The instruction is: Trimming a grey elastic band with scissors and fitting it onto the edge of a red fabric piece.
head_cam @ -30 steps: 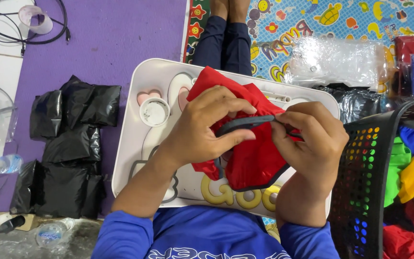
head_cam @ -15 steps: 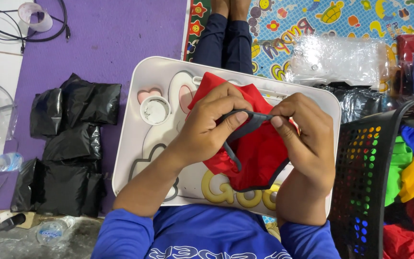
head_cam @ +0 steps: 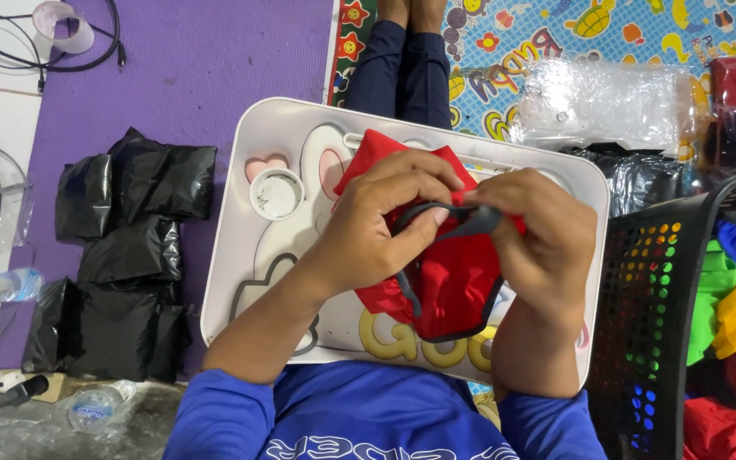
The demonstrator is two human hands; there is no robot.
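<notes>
Nearest the camera, blue long sleeves (head_cam: 257, 417) lead up to both bare hands over a white plastic lap table (head_cam: 240, 281) with rounded corners and cartoon shapes on its top. The left hand (head_cam: 376, 230) and the right hand (head_cam: 534, 243) meet at the middle of a red fabric garment with dark grey trim (head_cam: 449, 285), which lies bunched on the table beneath them. Both hands are clenched on the dark grey trim band (head_cam: 462, 217), the left pinching it between thumb and fingers, the right gripping it just beside. A small round white cup (head_cam: 276, 194) sits on the table to the left of the garment, apart from it.

To the right stands a black perforated plastic basket (head_cam: 649, 315) holding green, yellow, blue and red cloth. To the left, several black plastic packets (head_cam: 125, 281) lie on a purple mat (head_cam: 189, 77). Farther off, crumpled clear plastic bags (head_cam: 606, 106) rest on a colourful children's play mat (head_cam: 641, 34), beside the person's dark-trousered legs (head_cam: 402, 68).
</notes>
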